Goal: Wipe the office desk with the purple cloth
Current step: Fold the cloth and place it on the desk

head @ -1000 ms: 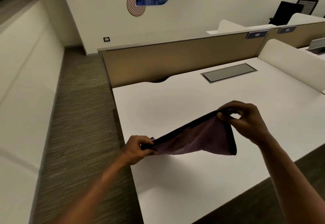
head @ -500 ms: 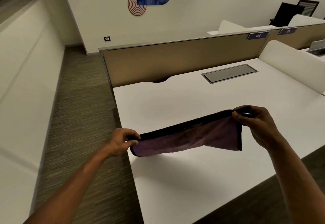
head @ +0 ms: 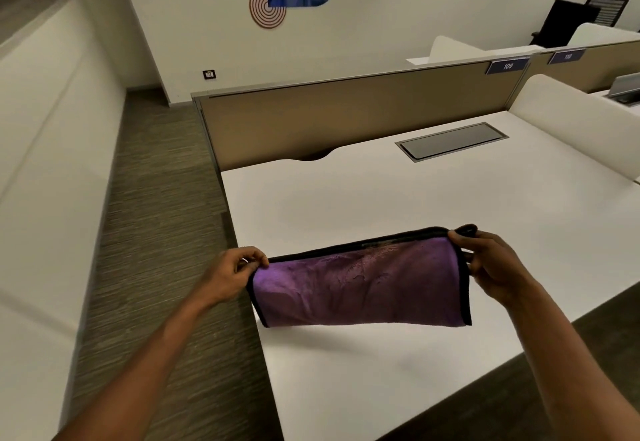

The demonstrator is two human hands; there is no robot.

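Note:
The purple cloth point(head: 360, 288), edged in black, hangs stretched between both hands above the near left part of the white office desk point(head: 398, 198). My left hand point(head: 232, 272) pinches its upper left corner, just past the desk's left edge. My right hand point(head: 491, 264) pinches the upper right corner. The cloth's lower edge hangs free, just above the desk surface, casting a shadow on it.
A tan partition panel point(head: 346, 118) runs along the desk's far edge. A grey cable hatch point(head: 452, 141) is set into the desk at the back right. A white divider point(head: 575, 122) bounds the right side. Carpeted floor point(head: 156, 233) lies to the left.
The hands have pulled apart and the cloth has opened from a sagging fold into a wide flat sheet facing me. My left hand moved left, the right one slightly right.

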